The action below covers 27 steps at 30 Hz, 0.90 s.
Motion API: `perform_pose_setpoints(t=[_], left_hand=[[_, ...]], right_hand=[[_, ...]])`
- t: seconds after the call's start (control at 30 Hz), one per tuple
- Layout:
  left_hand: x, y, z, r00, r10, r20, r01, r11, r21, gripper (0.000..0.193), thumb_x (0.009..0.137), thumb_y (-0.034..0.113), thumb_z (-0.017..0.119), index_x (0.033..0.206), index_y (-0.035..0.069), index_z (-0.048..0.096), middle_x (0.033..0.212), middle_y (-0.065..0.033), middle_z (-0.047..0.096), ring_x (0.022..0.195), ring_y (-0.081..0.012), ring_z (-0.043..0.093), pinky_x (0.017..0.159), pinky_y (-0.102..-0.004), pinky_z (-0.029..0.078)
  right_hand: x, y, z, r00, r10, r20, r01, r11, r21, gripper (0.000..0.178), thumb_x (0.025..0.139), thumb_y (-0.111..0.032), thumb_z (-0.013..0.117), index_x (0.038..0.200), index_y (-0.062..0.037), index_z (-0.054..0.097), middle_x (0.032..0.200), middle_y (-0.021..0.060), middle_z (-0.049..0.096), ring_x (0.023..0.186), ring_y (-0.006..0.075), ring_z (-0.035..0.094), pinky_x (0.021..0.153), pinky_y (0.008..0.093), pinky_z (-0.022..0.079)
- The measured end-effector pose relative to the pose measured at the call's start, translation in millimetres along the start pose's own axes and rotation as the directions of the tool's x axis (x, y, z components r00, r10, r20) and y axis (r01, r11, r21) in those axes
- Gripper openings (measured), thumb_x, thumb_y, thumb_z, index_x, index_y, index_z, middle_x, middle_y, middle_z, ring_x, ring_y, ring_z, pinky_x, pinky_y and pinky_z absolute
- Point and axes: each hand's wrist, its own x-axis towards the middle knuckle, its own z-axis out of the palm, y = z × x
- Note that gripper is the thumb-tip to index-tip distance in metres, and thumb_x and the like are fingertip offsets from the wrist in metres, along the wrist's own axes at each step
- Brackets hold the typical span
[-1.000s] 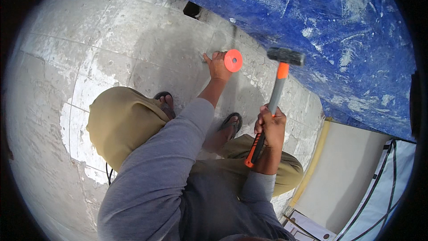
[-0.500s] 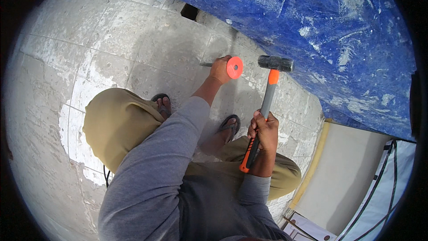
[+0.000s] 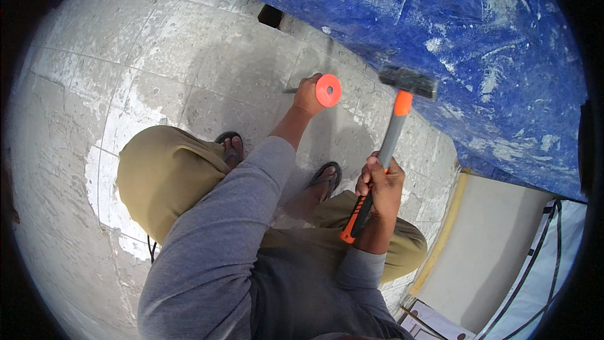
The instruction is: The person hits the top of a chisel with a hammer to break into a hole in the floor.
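Observation:
My left hand (image 3: 306, 97) is closed round a chisel with a round orange hand guard (image 3: 323, 96). The grey striking end shows in the middle of the guard, and a short dark piece of the tool juts out on the hand's left side. My right hand (image 3: 381, 184) grips a sledgehammer (image 3: 395, 126) by its black and orange handle. Its dark steel head (image 3: 408, 82) is raised to the right of the guard, apart from it, and looks slightly blurred. Most of the chisel's shaft is hidden by my left hand.
Worn, white-patched floor tiles (image 3: 151, 38) lie under my sandalled feet. A blue, paint-smeared tarp (image 3: 453, 31) runs along the far and right side. A dark square hole (image 3: 270, 16) is near its edge. At the lower right lies a pale panel (image 3: 491, 233) with a yellow edge, beside black cords.
The hammer head has moved right and slightly upward, away from the chisel's guard. My right hand has shifted a little to the right; my left hand has moved only slightly.

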Motion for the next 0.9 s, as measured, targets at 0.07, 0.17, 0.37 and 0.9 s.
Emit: perform_pose_setpoints(t=[0.07,0.17,0.37,0.9], left_hand=[[-0.4,-3.4,1.8,1.000,0.015,0.016,-0.015,0.999,0.034,0.017,0.069,0.018,0.067,0.083,0.009,0.065,0.085,-0.0090,0.064,0.081,-0.0267,0.063,0.072,-0.0400,0.049],[-2.8,-13.5,2.8,0.997,0.057,0.053,-0.060,0.996,0.062,0.015,0.069,0.019,0.067,0.080,0.009,0.063,0.084,-0.0097,0.065,0.079,-0.0270,0.063,0.071,-0.0397,0.049],[-4.3,-10.2,0.4,0.992,0.064,0.109,-0.072,0.995,0.075,0.017,0.070,0.016,0.068,0.081,0.004,0.064,0.082,-0.0158,0.065,0.075,-0.0331,0.063,0.064,-0.0399,0.052],[-10.9,-4.1,7.8,0.995,0.053,0.086,-0.066,0.987,0.150,0.012,0.071,0.018,0.065,0.079,0.009,0.063,0.081,-0.0089,0.066,0.080,-0.0272,0.063,0.074,-0.0398,0.047]], right_hand=[[-6.0,-14.1,0.8,0.997,-0.081,-0.014,0.082,0.996,0.029,0.014,0.090,-0.014,0.058,0.088,-0.0013,0.051,0.057,0.0041,0.046,0.038,0.0117,0.043,0.036,0.0270,0.039],[-16.9,-37.5,3.3,0.971,-0.232,-0.064,0.238,0.965,0.114,0.016,0.091,-0.015,0.055,0.090,0.0005,0.051,0.057,0.0057,0.047,0.038,0.0123,0.043,0.038,0.0274,0.041],[4.5,-29.0,11.7,0.831,-0.471,-0.295,0.489,0.872,-0.015,0.016,0.092,-0.014,0.054,0.084,-0.0006,0.048,0.053,0.0040,0.045,0.040,0.0123,0.044,0.038,0.0279,0.040],[6.9,-15.9,-15.0,0.935,-0.205,-0.290,0.243,0.965,0.099,0.018,0.090,-0.017,0.058,0.083,-0.0032,0.050,0.052,0.0025,0.044,0.036,0.0119,0.040,0.035,0.0288,0.038]])
